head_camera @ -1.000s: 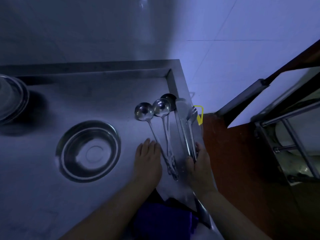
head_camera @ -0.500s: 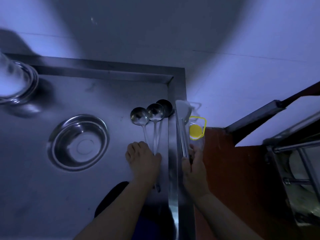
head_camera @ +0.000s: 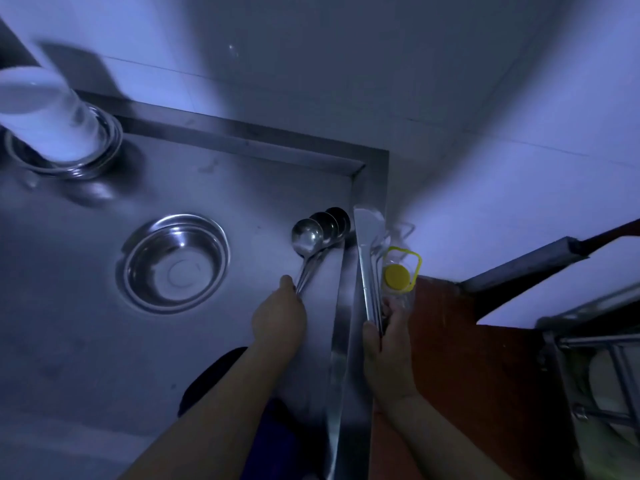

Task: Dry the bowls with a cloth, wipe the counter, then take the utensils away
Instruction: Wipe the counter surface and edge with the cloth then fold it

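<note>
A person's left hand (head_camera: 279,318) curls its grip around the bunched handles of three steel ladles (head_camera: 320,227), whose round, mirror-bright bowls overlap in a fan at the hand's 1 o'clock, over the brushed steel counter (head_camera: 194,341). The right hand (head_camera: 387,344) holds a long flat steel spatula (head_camera: 367,251) together with at least one thinner utensil, its grip closed on their handles; the blade points toward 12 o'clock above the counter's raised right rim. Just beside the blade, at the right hand's 12 o'clock, sits a clear plastic bottle (head_camera: 398,271) with a yellow cap and yellow carry loop, off the counter's edge over a reddish-brown surface (head_camera: 457,358). At the left hand's 9 o'clock a shallow round steel bowl (head_camera: 175,263) rests upright on the counter, well apart from the ladles. At 10 o'clock, in the far left corner, a pale, blurred cylindrical container (head_camera: 45,116) stands in a stack of steel bowls (head_camera: 65,150). At 3 o'clock, a metal rack (head_camera: 595,341) fills the right edge. Dim bluish light dulls every surface.
</note>
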